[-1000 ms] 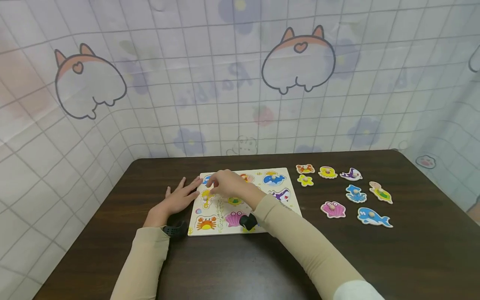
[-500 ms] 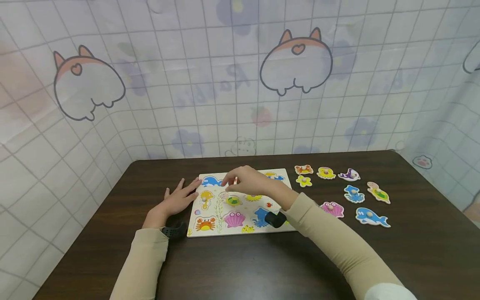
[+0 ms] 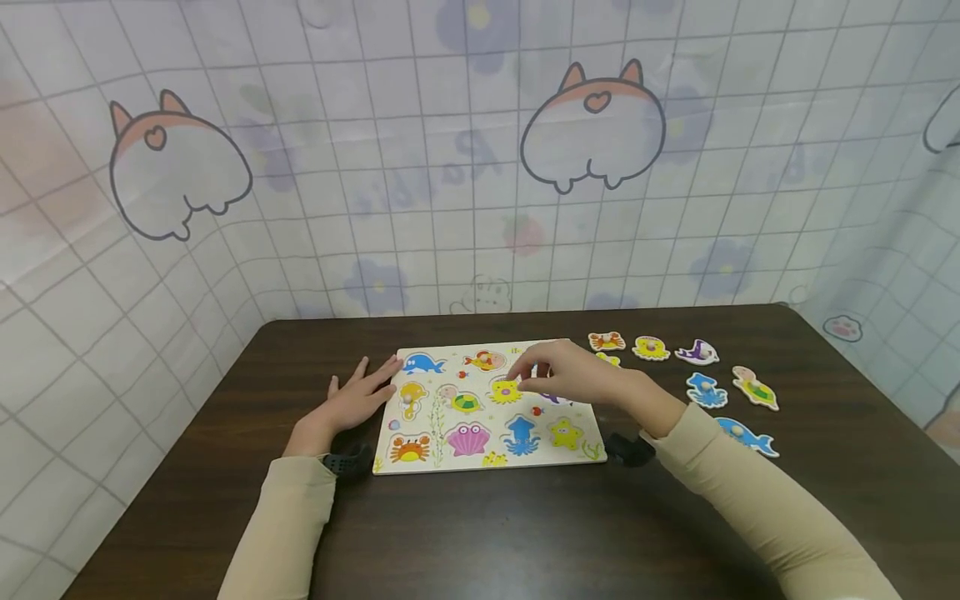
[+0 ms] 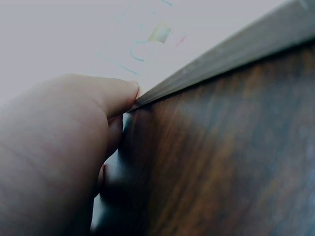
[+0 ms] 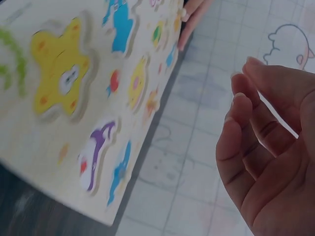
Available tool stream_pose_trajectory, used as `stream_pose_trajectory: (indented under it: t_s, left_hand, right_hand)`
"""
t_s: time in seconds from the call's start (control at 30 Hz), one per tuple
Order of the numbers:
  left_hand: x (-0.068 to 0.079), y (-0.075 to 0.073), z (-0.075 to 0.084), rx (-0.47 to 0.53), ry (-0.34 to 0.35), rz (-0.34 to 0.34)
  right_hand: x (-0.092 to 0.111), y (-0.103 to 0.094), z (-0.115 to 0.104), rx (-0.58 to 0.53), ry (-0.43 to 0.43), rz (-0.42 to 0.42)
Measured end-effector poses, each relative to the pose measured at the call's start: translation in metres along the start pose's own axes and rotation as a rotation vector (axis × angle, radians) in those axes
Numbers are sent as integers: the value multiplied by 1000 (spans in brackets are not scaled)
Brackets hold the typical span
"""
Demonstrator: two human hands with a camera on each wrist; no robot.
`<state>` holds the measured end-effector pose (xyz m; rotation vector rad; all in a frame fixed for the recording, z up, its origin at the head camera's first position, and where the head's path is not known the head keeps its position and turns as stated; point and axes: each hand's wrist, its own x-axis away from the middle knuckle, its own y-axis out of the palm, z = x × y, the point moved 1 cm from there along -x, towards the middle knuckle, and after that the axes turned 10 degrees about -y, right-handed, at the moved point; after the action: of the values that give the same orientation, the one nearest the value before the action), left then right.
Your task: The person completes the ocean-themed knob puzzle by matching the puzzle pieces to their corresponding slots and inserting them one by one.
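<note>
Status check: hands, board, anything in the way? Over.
Left hand touching left edge of puzzle board. Right hand above puzzle board, holding nothing. Loose pieces lie right of it; right hand partly blocks head view.

A gridded, cartoon-printed cloth point(image 3: 390, 125) hangs behind the dark brown table point(image 3: 480, 533).

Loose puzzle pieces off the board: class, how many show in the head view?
7 on the table, right of the board: crab, octopus and purple fish along the back; star, squid, turtle and whale nearer. The right arm may hide more.
</note>
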<state>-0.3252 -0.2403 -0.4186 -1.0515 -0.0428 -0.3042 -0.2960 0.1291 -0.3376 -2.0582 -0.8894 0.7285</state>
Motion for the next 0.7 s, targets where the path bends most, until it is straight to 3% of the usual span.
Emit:
stream_pose_trajectory:
  t_s: [0.7]
  left_hand:
    - [2,-2,1,2,5,-3]
  right_hand:
    - [104,-32,48,-51,99,78]
